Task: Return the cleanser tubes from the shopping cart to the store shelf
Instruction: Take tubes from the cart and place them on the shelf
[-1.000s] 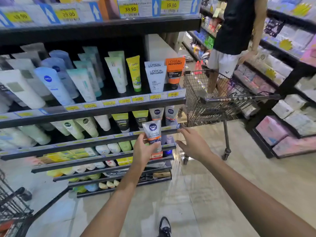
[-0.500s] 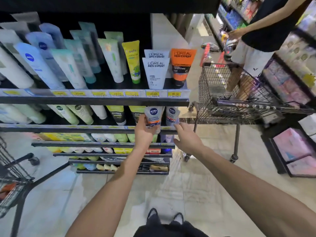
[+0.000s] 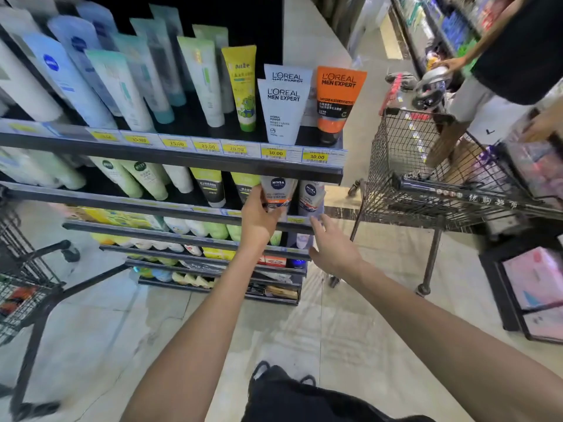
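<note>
My left hand (image 3: 259, 219) grips a white Nivea cleanser tube (image 3: 278, 193) by its lower end and holds it upright inside the second shelf level (image 3: 170, 210), under the upper shelf's front rail. A second Nivea tube (image 3: 310, 194) stands just to its right. My right hand (image 3: 330, 246) hovers with fingers spread, slightly below and right of that tube, near the shelf's front edge, holding nothing. The wire shopping cart (image 3: 426, 175) stands to the right of the shelf end; its contents are hard to make out.
The upper shelf (image 3: 182, 153) carries many upright tubes, among them L'Oreal ones at its right end. Another person (image 3: 499, 65) stands behind the cart by the opposite shelving. A second cart (image 3: 27, 287) sits at the left edge. Lower shelf levels project toward me.
My left hand has carried the Nivea tube up and in onto the second shelf level. My right hand stayed beside it, and my view has moved closer to the shelf.
</note>
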`<state>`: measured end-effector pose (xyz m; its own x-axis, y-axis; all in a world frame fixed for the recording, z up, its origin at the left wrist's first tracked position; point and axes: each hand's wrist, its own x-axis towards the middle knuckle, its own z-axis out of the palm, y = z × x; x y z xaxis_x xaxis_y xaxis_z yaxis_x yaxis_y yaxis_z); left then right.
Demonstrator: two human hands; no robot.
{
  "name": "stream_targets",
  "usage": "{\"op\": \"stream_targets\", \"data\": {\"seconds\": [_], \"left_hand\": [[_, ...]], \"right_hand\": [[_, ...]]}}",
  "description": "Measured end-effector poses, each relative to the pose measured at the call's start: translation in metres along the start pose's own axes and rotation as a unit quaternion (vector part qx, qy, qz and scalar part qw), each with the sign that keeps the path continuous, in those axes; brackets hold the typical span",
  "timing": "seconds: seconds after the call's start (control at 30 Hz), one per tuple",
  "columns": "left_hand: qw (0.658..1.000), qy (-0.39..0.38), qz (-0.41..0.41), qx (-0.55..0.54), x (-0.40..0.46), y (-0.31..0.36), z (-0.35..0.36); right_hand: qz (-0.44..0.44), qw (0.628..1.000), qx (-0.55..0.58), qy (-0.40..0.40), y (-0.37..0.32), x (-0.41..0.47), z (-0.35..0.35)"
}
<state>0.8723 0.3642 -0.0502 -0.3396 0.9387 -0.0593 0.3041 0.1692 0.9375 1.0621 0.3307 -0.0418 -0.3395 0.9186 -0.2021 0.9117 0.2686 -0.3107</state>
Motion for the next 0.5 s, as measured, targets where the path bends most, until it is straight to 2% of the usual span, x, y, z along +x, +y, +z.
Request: {"op": "stream_targets", "data": {"seconds": [0.23,0.5], "left_hand": [[0.998,0.014,0.032,0.051,0.008,-0.001,0.008],[0.998,0.033,0.031,0.039,0.011,-0.003,0.014]], "right_hand": [[-0.009,1.0,0.004,-0.002,0.004,0.002,0.002],[-0.003,1.0,0.005,-0.006,0.006,0.002,0.004]]}}
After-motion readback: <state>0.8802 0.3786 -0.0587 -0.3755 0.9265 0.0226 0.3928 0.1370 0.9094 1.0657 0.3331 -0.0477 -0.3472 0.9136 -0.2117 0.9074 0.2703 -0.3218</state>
